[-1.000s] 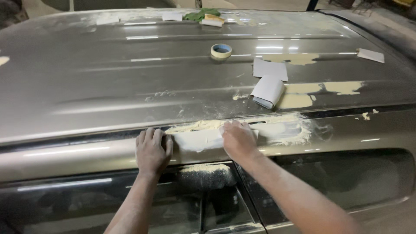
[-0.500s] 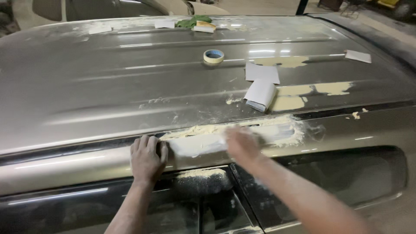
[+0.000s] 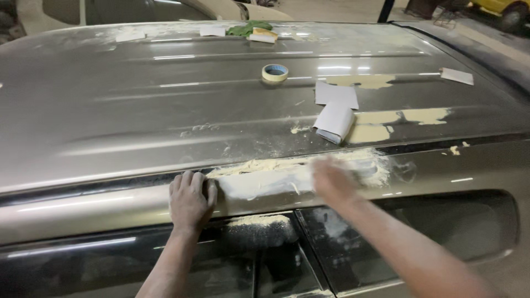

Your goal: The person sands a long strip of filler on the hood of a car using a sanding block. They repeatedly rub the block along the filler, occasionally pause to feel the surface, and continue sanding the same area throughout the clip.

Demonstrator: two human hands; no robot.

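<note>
I look down on a dusty grey-brown car roof [image 3: 165,110]. Along its side edge runs a pale patch of body filler [image 3: 259,181] with loose powder around it. My left hand [image 3: 190,198] lies flat on the edge just left of the patch and holds nothing. My right hand [image 3: 334,182] is on the right part of the patch. It is blurred by motion, so I cannot tell whether it holds anything.
On the roof lie a roll of masking tape [image 3: 274,72], a folded grey sheet [image 3: 334,122], a flat grey sheet [image 3: 335,95], more filler patches [image 3: 419,116], and a green cloth [image 3: 248,27] at the far edge. Dust coats the side window [image 3: 259,226] below.
My right hand has slid to the right along the filler patch and is now blurred. My left hand has stayed in place on the roof edge.
</note>
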